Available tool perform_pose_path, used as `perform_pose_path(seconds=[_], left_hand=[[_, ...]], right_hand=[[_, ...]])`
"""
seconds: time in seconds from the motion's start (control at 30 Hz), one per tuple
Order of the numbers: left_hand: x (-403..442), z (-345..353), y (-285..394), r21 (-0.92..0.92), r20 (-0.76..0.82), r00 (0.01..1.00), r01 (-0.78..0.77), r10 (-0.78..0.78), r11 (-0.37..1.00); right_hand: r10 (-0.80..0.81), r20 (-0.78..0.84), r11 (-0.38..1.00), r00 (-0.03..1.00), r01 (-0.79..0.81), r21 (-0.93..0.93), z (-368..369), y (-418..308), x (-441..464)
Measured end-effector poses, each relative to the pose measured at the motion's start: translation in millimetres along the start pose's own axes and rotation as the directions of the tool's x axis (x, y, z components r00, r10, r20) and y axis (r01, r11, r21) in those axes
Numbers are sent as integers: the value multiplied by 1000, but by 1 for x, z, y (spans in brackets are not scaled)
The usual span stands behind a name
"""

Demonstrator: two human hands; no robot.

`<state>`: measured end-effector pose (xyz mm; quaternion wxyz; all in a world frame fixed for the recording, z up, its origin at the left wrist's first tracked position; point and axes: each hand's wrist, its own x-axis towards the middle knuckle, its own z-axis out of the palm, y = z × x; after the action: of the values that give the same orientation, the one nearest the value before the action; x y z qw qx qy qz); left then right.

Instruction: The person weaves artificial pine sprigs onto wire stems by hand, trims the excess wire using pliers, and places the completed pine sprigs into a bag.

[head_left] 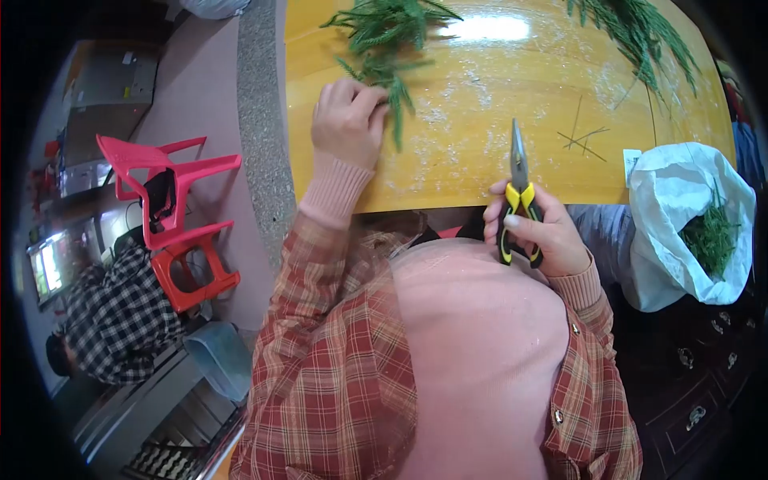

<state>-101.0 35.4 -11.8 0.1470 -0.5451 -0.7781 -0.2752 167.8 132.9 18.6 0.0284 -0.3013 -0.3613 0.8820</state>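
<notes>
My left hand (348, 124) is at the left side of the yellow table, its fingers closed on a green artificial-looking sprig (397, 100). The sprig is slightly blurred, and the pinching fingertips are partly hidden. Just beyond it lies a pile of similar green sprigs (392, 24). Near the table's front edge, my right hand (548, 228) grips long-nose pliers (520, 172) with black and yellow handles. Their pointed jaws look closed and aim away from me over the tabletop, with nothing visible between them.
The yellow table (456, 152) is scattered with small pale bits. Several thin brown stems (584, 140) lie right of the pliers, below another green bunch (640, 40). A white sack (660, 232) of green pieces stands at the right. Leftward are a pink chair (180, 188) and a person (120, 320).
</notes>
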Motion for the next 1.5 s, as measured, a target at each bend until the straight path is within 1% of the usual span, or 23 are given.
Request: perform_pose_path(seconds=[0.07,0.1,0.17,0.2,0.23,0.27,0.33,0.37,0.47,0.5,0.6,0.73,0.83,0.9,1.0,1.03,1.07,1.13,1.17,1.27,1.3,1.43,1.5], left_hand=[[-11,-12,8,-79,67,997,-34,40,996],[-17,-18,8,-115,101,993,-45,56,992],[-28,-30,0,-104,137,981,-121,135,987],[-35,-37,-5,-94,155,974,-154,167,984],[-38,-46,-10,-58,207,966,-145,154,988],[-40,-52,-11,-35,181,975,-126,130,991],[-39,-64,-12,10,124,988,-93,91,996],[-38,-67,-7,7,51,997,-54,54,999],[-34,-66,24,-152,-61,990,119,-129,981],[-32,-67,36,-64,41,991,134,-131,989],[-38,-43,43,164,234,964,87,-124,983],[-46,-33,39,152,215,968,99,-131,983],[-53,-38,35,53,155,984,78,-85,996],[-55,-46,35,-64,132,986,112,-103,992],[-53,-62,44,-249,132,984,149,-119,957],[-52,-65,47,-311,138,983,159,-121,937],[-49,-66,49,-332,125,988,125,-88,935],[-44,-66,53,-372,93,995,53,-20,927],[-45,-66,55,-391,105,994,74,-35,917],[-49,-64,60,-440,145,985,145,-89,886],[-51,-63,61,-452,158,981,175,-114,875],[-52,-62,70,-539,241,947,312,-212,782],[-52,-61,70,-514,173,976,204,-132,833]], right_hand=[[5,72,996,997,-12,94,-4,6,-4],[-14,30,997,999,11,80,-3,8,-5],[-42,-40,998,998,43,49,0,13,-5],[-43,-33,996,999,40,-78,-2,11,-6],[-42,-20,978,999,37,-205,-4,7,-7],[-41,-2,944,999,38,-329,-5,5,-6],[-7,21,959,1000,12,-285,-2,6,-2],[20,42,963,999,-7,-270,-1,5,-2],[36,67,966,997,-17,-259,2,7,-2],[26,67,965,997,-8,-263,2,7,-2],[22,61,969,998,-7,-247,1,8,-8],[8,41,967,999,2,-254,1,6,-13],[13,12,960,1000,-9,-281,7,-3,-14],[6,-15,954,1000,-10,-300,14,-7,-14],[-91,20,925,996,92,-370,18,-2,-12],[-104,26,898,994,105,-426,19,-2,-12],[-188,55,812,981,187,-553,19,0,-13],[-334,147,566,931,322,-759,17,5,-13],[-315,115,598,942,291,-747,22,4,-16],[-392,213,372,895,366,-853,23,-1,-18],[-402,225,349,888,375,-859,24,-2,-18],[-406,166,209,899,268,-940,33,-7,-19],[-447,148,146,882,235,-961,34,-8,-17]])
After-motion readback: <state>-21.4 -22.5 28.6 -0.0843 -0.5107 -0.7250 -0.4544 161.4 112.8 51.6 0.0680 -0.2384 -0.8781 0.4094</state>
